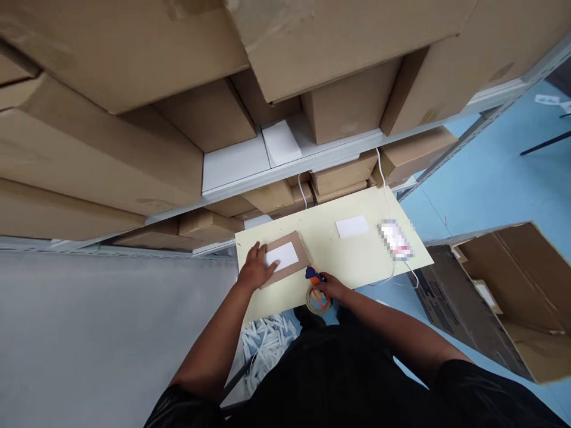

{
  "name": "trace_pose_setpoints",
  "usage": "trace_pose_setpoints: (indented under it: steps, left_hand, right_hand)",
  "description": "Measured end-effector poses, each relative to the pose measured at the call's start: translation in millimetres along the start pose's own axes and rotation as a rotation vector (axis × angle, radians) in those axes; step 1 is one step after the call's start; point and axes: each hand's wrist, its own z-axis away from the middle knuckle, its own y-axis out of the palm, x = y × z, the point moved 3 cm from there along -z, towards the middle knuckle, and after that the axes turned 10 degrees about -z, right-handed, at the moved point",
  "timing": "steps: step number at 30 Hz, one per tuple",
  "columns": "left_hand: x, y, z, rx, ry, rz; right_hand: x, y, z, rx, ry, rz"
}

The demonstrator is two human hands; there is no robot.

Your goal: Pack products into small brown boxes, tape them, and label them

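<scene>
A small flat brown cardboard parcel (295, 245) with a white label (282, 257) lies on a pale yellow table (357, 261). My left hand (256, 267) rests flat on the parcel's left end, fingers spread. My right hand (331, 288) is closed on a tape dispenser (317, 295) with an orange and blue handle and a clear tape roll, at the table's near edge just right of the parcel.
A white card (352, 226) and a blurred white item (395, 239) with a white cable lie further right on the table. Shelves packed with cardboard boxes (134, 119) rise behind. An open carton (513, 297) stands on the blue floor at right. White strips (267, 342) lie below the table.
</scene>
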Motion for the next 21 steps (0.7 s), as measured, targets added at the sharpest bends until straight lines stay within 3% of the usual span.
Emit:
trace_pose_setpoints:
  steps: [3,6,12,17,21]
  left_hand:
    - [17,19.2,41,0.037,0.113,0.019]
    - [14,32.3,72,0.018,0.191,-0.056]
    - [-19,52.7,79,-0.098,0.260,-0.096]
    - [-34,63.3,73,-0.118,0.118,-0.039]
    - [-38,63.0,73,-0.128,0.094,-0.019]
  right_hand:
    - [26,-4,-16,-0.020,0.017,0.015]
    - [59,-10,-38,0.005,0.037,0.054]
    - [103,-11,-73,0.081,0.088,0.153]
    - [95,-16,-59,0.063,0.073,0.124]
    - [49,-25,-4,0.037,0.059,0.077]
